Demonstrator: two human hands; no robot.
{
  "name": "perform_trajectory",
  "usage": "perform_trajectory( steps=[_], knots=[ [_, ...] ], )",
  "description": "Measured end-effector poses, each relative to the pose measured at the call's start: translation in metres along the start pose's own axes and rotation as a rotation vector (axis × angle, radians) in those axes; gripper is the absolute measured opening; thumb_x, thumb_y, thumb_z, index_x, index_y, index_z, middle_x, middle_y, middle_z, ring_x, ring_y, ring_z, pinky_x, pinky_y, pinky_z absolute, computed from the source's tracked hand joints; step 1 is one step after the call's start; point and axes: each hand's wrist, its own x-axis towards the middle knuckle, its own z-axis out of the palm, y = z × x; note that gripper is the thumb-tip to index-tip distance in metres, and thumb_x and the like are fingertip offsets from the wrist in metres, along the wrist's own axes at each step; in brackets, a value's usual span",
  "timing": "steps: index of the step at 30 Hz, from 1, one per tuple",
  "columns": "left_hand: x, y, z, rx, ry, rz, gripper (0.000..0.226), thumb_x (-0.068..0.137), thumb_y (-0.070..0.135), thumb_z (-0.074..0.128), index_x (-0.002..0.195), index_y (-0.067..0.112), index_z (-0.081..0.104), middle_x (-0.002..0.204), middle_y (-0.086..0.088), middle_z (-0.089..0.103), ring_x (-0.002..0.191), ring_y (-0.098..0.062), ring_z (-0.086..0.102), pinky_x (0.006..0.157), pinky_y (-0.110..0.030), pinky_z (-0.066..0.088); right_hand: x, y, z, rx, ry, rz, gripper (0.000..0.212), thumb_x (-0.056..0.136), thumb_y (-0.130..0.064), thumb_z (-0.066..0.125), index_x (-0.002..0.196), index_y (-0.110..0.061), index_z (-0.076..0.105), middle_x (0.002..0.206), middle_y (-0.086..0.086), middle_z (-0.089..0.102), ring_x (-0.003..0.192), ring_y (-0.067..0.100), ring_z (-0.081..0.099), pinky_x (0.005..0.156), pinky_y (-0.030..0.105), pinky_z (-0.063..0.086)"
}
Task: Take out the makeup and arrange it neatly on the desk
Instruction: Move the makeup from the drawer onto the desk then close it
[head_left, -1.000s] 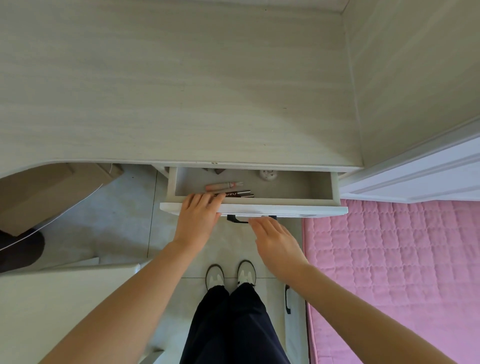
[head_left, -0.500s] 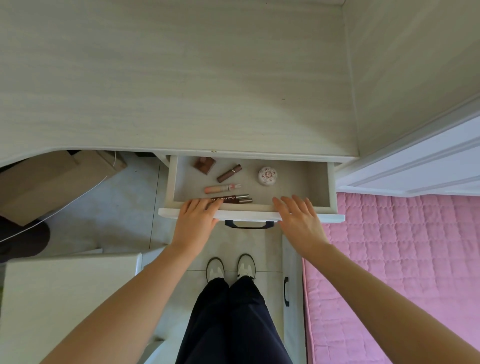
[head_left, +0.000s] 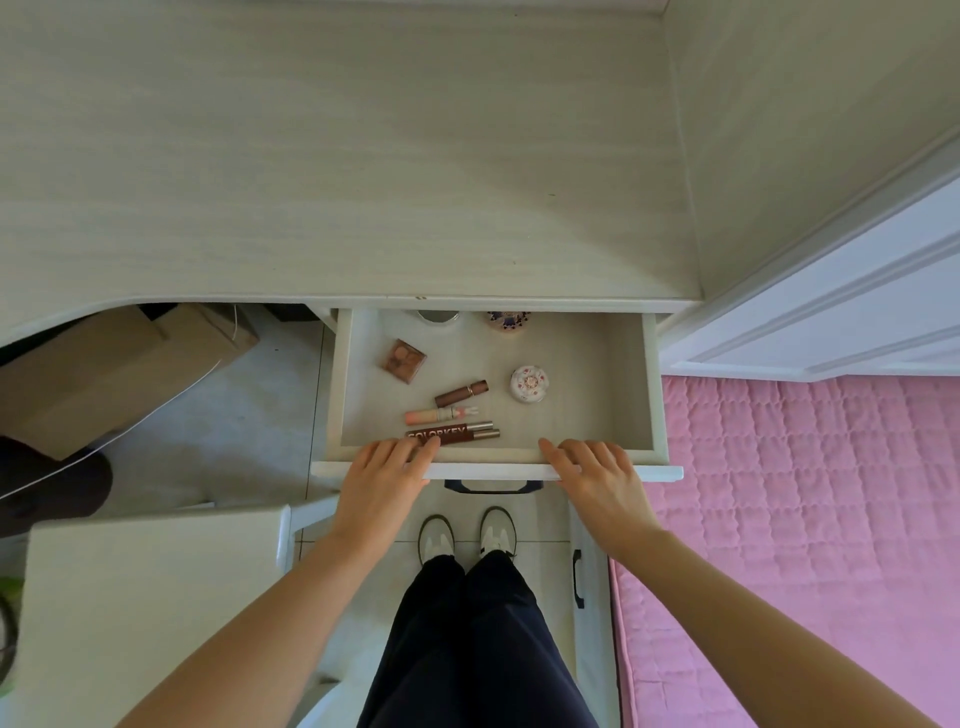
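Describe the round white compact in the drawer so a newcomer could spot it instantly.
Find the open drawer under the desk. On its right side, apart from the tubes, lies the round white compact: the only pale disc with a pink floral lid.

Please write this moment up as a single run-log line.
stage: drawer open | left hand: on front edge | right hand: on front edge | makeup: all inside | desk: nothing placed yet

In my open drawer (head_left: 631, 384) I count four lip tubes (head_left: 451, 417); one square eyeshadow palette (head_left: 403, 360); one round floral compact (head_left: 529, 383); two round containers (head_left: 508, 320) half hidden at the back; below, my two shoes (head_left: 467, 532).
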Motion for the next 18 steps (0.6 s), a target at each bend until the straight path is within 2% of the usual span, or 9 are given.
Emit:
perform_trajectory(
  steps=[10, 15, 18],
  knots=[
    [-0.046, 0.009, 0.007, 0.0, -0.031, 0.085, 0.058, 0.066, 0.013, 0.084, 0.121, 0.012, 0.064, 0.101, -0.004, 0.068, 0.088, -0.024, 0.065, 0.079, -0.038, 0.053, -0.046, -0.013, 0.008, 0.04, -0.013, -0.048, 0.065, 0.064, -0.005, 0.08, 0.125, -0.016, 0.059, 0.103, 0.005, 0.066, 0.086, 0.027, 0.063, 0.077, 0.041, 0.052],
    [-0.057, 0.012, 0.004, 0.026, -0.066, 0.154, 0.072, 0.056, 0.0, 0.083, 0.123, 0.014, 0.063, 0.097, -0.005, 0.067, 0.083, -0.024, 0.065, 0.076, -0.036, 0.054, -0.059, -0.015, 0.009, 0.038, -0.025, -0.097, 0.073, 0.06, 0.001, 0.078, 0.128, -0.015, 0.058, 0.103, 0.006, 0.065, 0.088, 0.028, 0.063, 0.075, 0.042, 0.053],
    [-0.061, 0.012, 0.001, 0.03, -0.084, 0.207, 0.083, 0.048, -0.008, 0.079, 0.126, 0.016, 0.062, 0.094, -0.006, 0.066, 0.079, -0.024, 0.064, 0.072, -0.037, 0.054, -0.065, -0.011, 0.01, 0.014, -0.02, -0.162, 0.074, 0.064, 0.002, 0.075, 0.133, -0.016, 0.055, 0.105, 0.008, 0.065, 0.089, 0.028, 0.063, 0.073, 0.041, 0.052]
  ],
)
